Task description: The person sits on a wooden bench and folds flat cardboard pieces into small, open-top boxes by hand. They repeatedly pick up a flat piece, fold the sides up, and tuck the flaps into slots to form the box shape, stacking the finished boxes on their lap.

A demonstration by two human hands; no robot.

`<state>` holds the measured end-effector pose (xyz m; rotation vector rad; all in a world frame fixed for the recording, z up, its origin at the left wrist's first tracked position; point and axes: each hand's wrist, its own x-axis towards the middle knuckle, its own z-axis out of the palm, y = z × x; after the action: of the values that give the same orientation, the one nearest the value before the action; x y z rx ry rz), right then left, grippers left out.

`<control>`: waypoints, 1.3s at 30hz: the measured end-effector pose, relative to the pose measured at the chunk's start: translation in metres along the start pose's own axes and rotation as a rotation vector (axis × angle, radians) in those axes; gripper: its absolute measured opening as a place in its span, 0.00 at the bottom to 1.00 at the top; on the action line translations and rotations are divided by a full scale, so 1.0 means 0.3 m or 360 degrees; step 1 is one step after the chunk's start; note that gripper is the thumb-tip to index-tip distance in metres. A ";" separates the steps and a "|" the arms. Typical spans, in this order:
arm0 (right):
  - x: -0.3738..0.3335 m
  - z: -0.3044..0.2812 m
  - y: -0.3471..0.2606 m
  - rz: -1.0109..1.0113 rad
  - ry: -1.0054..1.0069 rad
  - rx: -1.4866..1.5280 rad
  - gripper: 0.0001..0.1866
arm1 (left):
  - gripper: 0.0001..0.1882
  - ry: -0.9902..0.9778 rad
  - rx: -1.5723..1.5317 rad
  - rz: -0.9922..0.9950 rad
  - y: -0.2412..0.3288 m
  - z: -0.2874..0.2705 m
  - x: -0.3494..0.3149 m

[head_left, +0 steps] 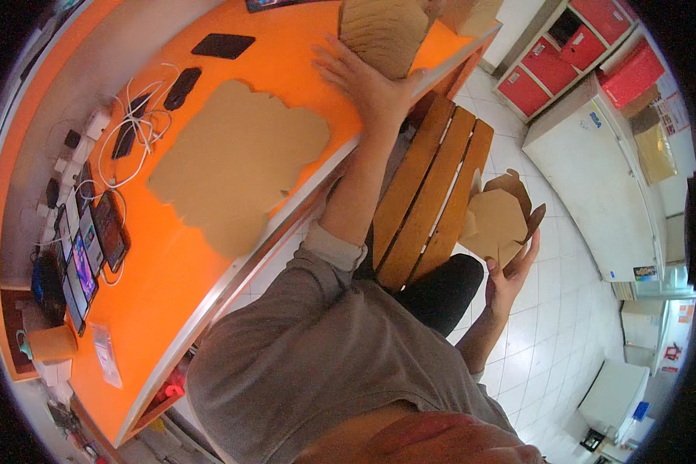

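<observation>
At the far edge of the orange table, my left hand (pixel 375 89) is spread, fingers stretched out and thumb apart, against the near end of a stack of brown cardboard blanks (pixel 385 35). Off to the right, my right hand (pixel 509 278) grips a partly folded cardboard box (pixel 496 220) from below. The box's flaps stand up and outward, and it is held above the floor beside the bench. A loose pile of flat cardboard (pixel 240 162) lies on the table to the left of my left arm.
The orange table (pixel 170 286) carries several phones (pixel 81 263), tangled white cables (pixel 139 127), a dark flat phone-like object (pixel 223 46) and a tape roll (pixel 52 344). A slatted wooden bench (pixel 425 189) stands beside me. Red lockers (pixel 530 93) and a white chest freezer (pixel 595 178) are to the right.
</observation>
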<state>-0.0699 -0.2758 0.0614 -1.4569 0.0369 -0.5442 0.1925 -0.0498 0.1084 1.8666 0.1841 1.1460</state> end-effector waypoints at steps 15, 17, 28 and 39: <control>-0.091 -0.252 -0.050 -0.0152 0.0284 0.0915 0.50 | 0.62 -0.1521 -0.0988 0.0222 -0.009 -0.201 -0.417; -0.105 -0.347 -0.017 -0.0308 -0.0141 0.1200 0.50 | 0.64 -0.1914 -0.1216 0.0096 -0.051 -0.225 -0.430; -0.063 -0.327 0.111 0.0189 -0.0619 0.0987 0.46 | 0.73 -0.3485 -0.1170 -0.0107 -0.200 -0.324 -0.434; 0.080 -0.184 -0.152 -0.0571 -0.0017 -0.0196 0.14 | 0.65 -0.2485 -0.0932 0.0146 -0.181 -0.376 -0.464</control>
<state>-0.0828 -0.3366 0.1042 -1.5971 -0.2062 -0.8373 0.0448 -0.0232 -0.0035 1.7020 -0.9922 -0.4167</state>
